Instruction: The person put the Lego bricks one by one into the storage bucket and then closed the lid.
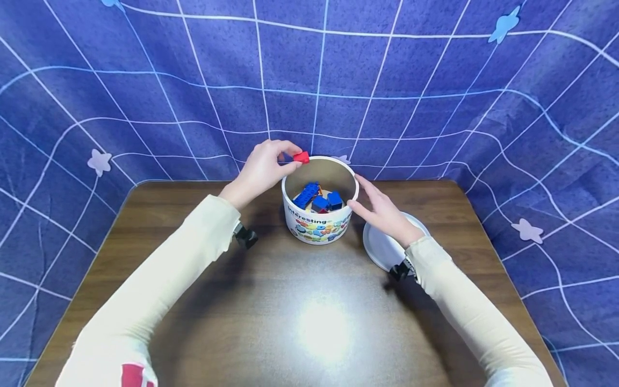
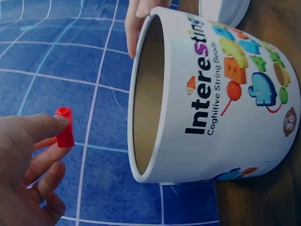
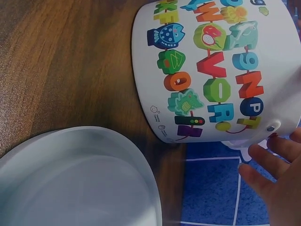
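My left hand [image 1: 265,165] pinches a small red toy brick [image 1: 301,157] between thumb and fingers, just above the left rim of a round white bucket [image 1: 316,228]. In the left wrist view the red brick [image 2: 65,127] shows a stud at one end. Several blue bricks [image 1: 308,194] lie inside the bucket, with bits of orange and red among them. My right hand [image 1: 382,210] rests against the bucket's right side, its fingers spread along the rim. In the right wrist view the fingers [image 3: 268,160] lie by the bucket's wall near a rivet.
A round white lid [image 1: 379,248] lies on the wooden table [image 1: 271,322], to the right of the bucket and partly under my right forearm. A blue cloth [image 1: 290,64] with a white grid hangs behind and beside the table.
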`<state>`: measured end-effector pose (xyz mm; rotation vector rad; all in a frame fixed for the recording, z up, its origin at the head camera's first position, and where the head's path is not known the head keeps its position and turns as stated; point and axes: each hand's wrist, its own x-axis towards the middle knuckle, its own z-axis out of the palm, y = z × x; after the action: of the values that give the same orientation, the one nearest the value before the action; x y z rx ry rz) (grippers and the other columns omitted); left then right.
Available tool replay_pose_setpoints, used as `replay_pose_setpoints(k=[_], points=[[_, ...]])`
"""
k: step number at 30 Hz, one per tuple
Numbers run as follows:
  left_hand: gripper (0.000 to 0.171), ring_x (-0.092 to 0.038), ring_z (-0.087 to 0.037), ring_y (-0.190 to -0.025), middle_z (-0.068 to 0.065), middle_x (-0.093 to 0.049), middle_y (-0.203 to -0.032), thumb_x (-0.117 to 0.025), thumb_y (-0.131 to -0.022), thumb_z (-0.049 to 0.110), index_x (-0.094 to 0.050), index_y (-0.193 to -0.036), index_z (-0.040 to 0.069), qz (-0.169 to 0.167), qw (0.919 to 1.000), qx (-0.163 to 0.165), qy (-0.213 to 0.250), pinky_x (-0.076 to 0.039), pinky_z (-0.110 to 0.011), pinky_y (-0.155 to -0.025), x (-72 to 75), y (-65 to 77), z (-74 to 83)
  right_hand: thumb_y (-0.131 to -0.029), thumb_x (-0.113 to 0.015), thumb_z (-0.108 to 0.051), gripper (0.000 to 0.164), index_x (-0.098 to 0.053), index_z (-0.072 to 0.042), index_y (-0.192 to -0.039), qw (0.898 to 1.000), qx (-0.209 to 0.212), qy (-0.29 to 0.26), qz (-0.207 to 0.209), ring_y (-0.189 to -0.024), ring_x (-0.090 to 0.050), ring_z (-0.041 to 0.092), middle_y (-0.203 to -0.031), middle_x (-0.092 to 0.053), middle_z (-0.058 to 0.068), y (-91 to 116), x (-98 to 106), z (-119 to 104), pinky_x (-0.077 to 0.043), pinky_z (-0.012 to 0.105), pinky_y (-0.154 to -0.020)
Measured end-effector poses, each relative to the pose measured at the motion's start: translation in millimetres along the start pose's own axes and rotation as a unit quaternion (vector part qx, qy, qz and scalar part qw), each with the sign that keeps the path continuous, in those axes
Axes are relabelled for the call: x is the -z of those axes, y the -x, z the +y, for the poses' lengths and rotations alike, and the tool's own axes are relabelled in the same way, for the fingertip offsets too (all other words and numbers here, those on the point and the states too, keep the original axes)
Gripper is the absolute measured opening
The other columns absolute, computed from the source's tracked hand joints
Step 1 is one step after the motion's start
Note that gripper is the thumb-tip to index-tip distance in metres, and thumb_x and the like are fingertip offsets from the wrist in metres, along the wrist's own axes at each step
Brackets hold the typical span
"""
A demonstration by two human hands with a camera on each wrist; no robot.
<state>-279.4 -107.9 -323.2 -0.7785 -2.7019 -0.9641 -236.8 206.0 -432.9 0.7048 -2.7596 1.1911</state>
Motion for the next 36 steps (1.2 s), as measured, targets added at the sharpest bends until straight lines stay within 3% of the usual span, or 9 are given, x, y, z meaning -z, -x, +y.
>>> replay_pose_setpoints(k=[7, 17, 26, 36], points=[[0.027, -0.059, -0.027, -0.099, -0.010, -0.075, -0.115, -0.075, -0.097, 0.024, -0.076, -0.121, 0.010, -0.011, 0.9997, 0.020, -0.007, -0.048, -0.042, -0.085, -9.8, -11.4, -2.4, -0.104, -0.062, -0.041, 0.077, -0.025, -0.013, -0.166, 1.000, -0.011, 0.006, -0.003, -0.150, -0.039, 0.031, -0.166, -0.037, 0.013, 1, -1, -1, -0.035, 0.053, -0.122], [0.026, -0.061, -0.032, -0.102, -0.009, -0.074, -0.117, -0.073, -0.098, 0.024, -0.076, -0.119, 0.010, -0.022, 0.9997, 0.005, 0.000, -0.049, -0.044, -0.088, -26.3, -18.1, -2.7, -0.104, -0.063, -0.037, 0.076, -0.026, -0.012, -0.166, 1.000, -0.007, 0.017, -0.001, -0.153, -0.034, 0.031, -0.167, -0.035, 0.013, 1, -1, -2, -0.029, 0.053, -0.125], [0.025, -0.064, -0.028, -0.103, -0.010, -0.074, -0.118, -0.073, -0.098, 0.019, -0.075, -0.120, 0.008, -0.030, 0.9996, 0.000, 0.000, -0.054, -0.044, -0.095, -36.7, -14.2, -5.0, -0.104, -0.062, -0.037, 0.076, -0.026, -0.011, -0.165, 1.000, -0.007, 0.019, 0.000, -0.152, -0.036, 0.030, -0.166, -0.036, 0.013, 0, -2, -3, -0.030, 0.051, -0.125], [0.022, -0.067, -0.028, -0.099, -0.010, -0.074, -0.116, -0.071, -0.099, 0.017, -0.076, -0.118, 0.007, -0.014, 0.9997, -0.017, 0.012, -0.055, -0.042, -0.091, -36.2, -5.3, -7.1, -0.104, -0.063, -0.038, 0.077, -0.026, -0.010, -0.165, 1.000, -0.002, 0.020, 0.001, -0.151, -0.038, 0.031, -0.165, -0.038, 0.014, 0, 1, -2, -0.032, 0.052, -0.123]])
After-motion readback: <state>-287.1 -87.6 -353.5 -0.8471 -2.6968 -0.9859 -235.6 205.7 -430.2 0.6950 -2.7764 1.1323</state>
